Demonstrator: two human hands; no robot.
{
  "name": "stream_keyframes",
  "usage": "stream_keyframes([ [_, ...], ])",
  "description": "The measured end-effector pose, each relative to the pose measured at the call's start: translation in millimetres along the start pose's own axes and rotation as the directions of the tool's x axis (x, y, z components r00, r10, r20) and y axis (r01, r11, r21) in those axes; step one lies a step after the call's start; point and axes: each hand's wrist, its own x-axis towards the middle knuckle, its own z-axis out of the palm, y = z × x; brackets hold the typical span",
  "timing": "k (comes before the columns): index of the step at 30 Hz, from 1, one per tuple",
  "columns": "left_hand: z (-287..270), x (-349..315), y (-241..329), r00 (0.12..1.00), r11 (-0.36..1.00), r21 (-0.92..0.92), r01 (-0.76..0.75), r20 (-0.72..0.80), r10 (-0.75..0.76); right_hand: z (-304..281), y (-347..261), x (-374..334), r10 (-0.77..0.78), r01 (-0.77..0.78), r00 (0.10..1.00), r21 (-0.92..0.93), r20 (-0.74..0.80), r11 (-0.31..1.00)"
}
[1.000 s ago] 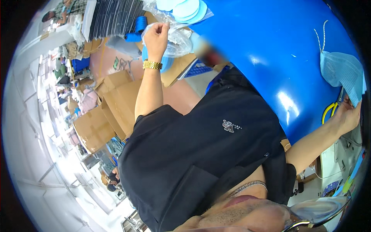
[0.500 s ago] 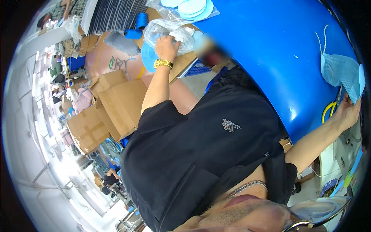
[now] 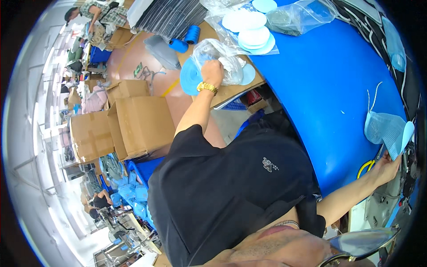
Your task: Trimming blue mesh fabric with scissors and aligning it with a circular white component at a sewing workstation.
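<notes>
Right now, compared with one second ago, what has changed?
The left hand has moved lower in the picture, away from the blue thread spools, to the lower side of the clear plastic bag; its grip is unclear. The view has also shifted, showing more of the blue table. The right hand still holds the light blue mesh pouch, near the yellow-handled scissors.

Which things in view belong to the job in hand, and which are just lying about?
Apparently part of the job:
light-blue mesh pouch, held by the right hand
clear plastic bag, at the left hand
light-blue discs, like the round piece at the pouch's end
possibly yellow-handled scissors

Apparently lying about:
blue thread spools
cardboard boxes
</notes>
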Motion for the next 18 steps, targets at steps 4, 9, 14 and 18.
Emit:
stream_keyframes([
  [4,-41.1,13.1,-4.0,0.987,0.851,-0.519,0.084,-0.075,-0.144,-5.6,7.0,11.3,0.006,-0.006,1.0,0.056,0.0,0.998],
  [9,-118.5,46.5,50.1,0.983,-0.051,-0.982,0.18,0.181,-0.024,-2.5,3.0,11.3,0.009,-0.015,0.998,0.101,0.059,0.995],
  [14,-153.8,62.6,127.9,0.92,-0.365,-0.895,0.258,0.111,0.377,-12.9,10.2,12.6,0.058,-0.07,0.994,0.128,0.095,0.989],
  [18,-155.3,71.2,189.2,0.818,-0.423,-0.843,0.332,0.035,0.574,-11.9,9.4,-3.5,0.12,-0.133,0.987,0.129,0.104,0.983],
])
